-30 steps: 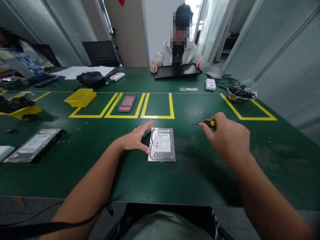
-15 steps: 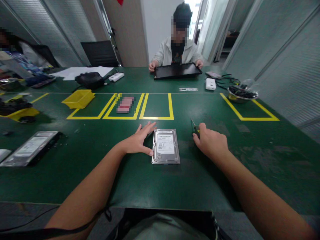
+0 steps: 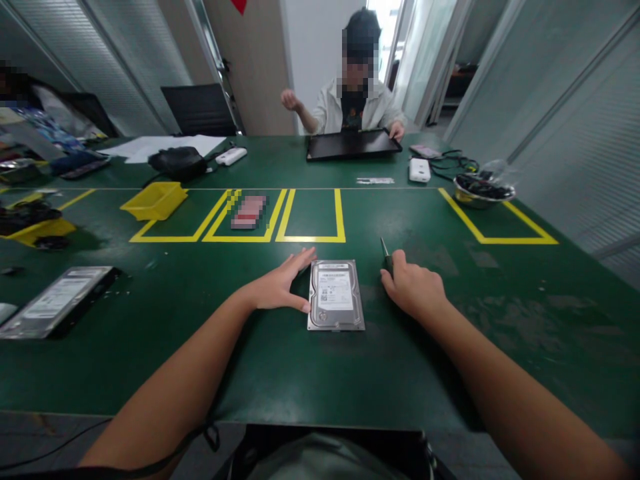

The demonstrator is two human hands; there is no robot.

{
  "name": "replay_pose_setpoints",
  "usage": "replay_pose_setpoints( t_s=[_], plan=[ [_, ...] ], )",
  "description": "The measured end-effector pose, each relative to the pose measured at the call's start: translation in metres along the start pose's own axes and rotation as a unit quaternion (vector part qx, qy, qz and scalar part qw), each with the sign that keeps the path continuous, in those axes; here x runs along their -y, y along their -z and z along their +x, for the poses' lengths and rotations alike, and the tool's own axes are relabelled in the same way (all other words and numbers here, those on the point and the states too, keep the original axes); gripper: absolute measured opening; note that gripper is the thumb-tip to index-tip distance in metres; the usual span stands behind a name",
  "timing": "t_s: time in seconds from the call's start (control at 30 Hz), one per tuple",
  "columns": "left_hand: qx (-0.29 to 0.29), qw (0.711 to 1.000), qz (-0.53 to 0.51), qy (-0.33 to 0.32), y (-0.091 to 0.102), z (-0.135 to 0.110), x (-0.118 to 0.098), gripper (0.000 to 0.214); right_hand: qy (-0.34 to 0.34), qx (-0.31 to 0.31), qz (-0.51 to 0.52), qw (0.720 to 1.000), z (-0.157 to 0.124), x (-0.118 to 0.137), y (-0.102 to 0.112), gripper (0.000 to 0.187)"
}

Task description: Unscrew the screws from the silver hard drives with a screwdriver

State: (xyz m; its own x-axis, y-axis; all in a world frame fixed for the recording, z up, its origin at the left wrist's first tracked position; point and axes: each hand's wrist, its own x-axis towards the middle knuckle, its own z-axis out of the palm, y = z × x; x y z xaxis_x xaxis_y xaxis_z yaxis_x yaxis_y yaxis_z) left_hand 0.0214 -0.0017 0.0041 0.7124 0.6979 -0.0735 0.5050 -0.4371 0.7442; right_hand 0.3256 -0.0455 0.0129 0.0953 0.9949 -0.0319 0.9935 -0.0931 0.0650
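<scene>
A silver hard drive with a white label lies flat on the green table, straight in front of me. Along its left side rests my left hand, fingers spread and thumb at the drive's edge. To the right of the drive, apart from it, my right hand is closed around a screwdriver. The shaft points away from me, up and slightly left; most of the handle is hidden in my fingers.
Another hard drive lies at the left. Beyond are a yellow bin, a pixelated pink item inside yellow tape, and a bowl of cables. Across the table a person holds a black panel.
My right hand has shifted slightly left with the screwdriver. The drive and my left hand appear a little further right. The person opposite has lifted one hand off the black panel.
</scene>
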Motion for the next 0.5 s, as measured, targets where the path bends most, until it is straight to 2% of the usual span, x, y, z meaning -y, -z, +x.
replay_pose_setpoints(
  t_s=[0.33, 0.5],
  plan=[
    [-0.006, 0.999, -0.028, -0.015, -0.002, 0.007, -0.005, 0.122, 0.007, 0.002, 0.016, 1.000, -0.003, -0.003, 0.002, 0.037],
    [-0.006, 0.992, -0.126, 0.010, -0.001, 0.012, -0.006, 0.124, 0.013, -0.012, 0.019, 1.000, -0.006, -0.005, 0.004, 0.039]
  ],
)
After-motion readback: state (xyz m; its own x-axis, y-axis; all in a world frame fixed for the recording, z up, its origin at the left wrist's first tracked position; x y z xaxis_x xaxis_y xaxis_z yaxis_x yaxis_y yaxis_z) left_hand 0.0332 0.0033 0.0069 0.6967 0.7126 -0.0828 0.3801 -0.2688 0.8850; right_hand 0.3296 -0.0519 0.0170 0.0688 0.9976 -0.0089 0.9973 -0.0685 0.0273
